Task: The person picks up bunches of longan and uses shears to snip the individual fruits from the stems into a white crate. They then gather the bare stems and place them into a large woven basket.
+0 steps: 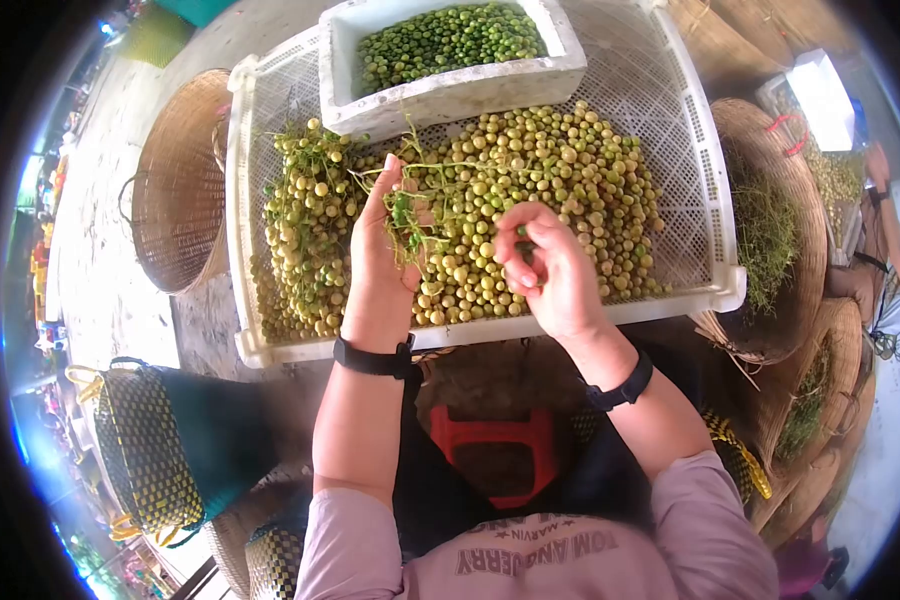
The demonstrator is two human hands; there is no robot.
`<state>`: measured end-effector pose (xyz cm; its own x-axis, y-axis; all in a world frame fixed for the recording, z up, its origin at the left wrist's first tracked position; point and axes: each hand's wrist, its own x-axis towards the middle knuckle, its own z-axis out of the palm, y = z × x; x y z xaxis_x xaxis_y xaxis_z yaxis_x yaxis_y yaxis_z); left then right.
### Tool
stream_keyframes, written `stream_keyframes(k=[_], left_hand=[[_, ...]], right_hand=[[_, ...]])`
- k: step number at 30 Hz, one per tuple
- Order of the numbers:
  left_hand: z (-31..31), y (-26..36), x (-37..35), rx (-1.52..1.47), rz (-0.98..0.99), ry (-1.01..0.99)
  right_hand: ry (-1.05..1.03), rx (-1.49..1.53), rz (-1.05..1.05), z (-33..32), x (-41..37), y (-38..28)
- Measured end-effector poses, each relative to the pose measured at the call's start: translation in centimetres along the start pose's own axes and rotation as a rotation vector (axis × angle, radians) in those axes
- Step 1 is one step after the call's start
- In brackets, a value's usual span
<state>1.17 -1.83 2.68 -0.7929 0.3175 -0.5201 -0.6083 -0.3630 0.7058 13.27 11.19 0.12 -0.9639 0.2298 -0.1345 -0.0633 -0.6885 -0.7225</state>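
My left hand [382,240] is closed round a bunch of thin green stems [410,222] above the fruit in the white plastic crate [670,120]. To its right is my right hand [555,265], its fingers curled in toward the thumb; anything inside them is hidden. Loose, small, round yellow-green fruits [570,160] lie heaped below both hands. On the crate's left side, other fruits [305,210] are still on their stems. A white foam box [450,103] at the crate's far edge holds darker green round fruits [450,45].
A woven basket [180,185] stands left of the crate. Another basket [810,230], with stripped stems [760,235] inside, is at the right. Below left is a checkered woven bag [145,450]. A red plastic stool [495,435] shows between my legs. Another person's arm [888,220] appears at far right.
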Motion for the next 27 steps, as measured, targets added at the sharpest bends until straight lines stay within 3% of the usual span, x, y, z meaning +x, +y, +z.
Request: stream_keyframes(k=[6, 10, 15, 20, 23, 27], left_hand=[[1.3, -0.6, -0.8, 0.091, -0.062, 0.096], [0.3, -1.5, 0.2, -0.055, -0.031, -0.082], [1.1, -1.5, -0.4, -0.005, 0.05, -0.01], [1.5, -1.4, -0.3, 0.007, 0.05, 0.028], [0.9, -0.7, -0.3, -0.06, -0.031, -0.036], [0.6, -0.7, 0.2, -0.07, 0.004, 0.052]], right_hand=[[0.023, -0.265, 0.092, 1.1, -0.1, 0.8], [0.081, -0.427, -0.041, 1.4, -0.1, 0.8], [0.114, -0.423, -0.153, 1.2, 0.1, 1.9], [0.137, -0.787, -0.254, 1.1, -0.1, 1.3], [0.091, -0.664, -0.293, 1.2, -0.3, 1.1], [0.004, -0.428, -0.206, 1.3, -1.0, -0.1]])
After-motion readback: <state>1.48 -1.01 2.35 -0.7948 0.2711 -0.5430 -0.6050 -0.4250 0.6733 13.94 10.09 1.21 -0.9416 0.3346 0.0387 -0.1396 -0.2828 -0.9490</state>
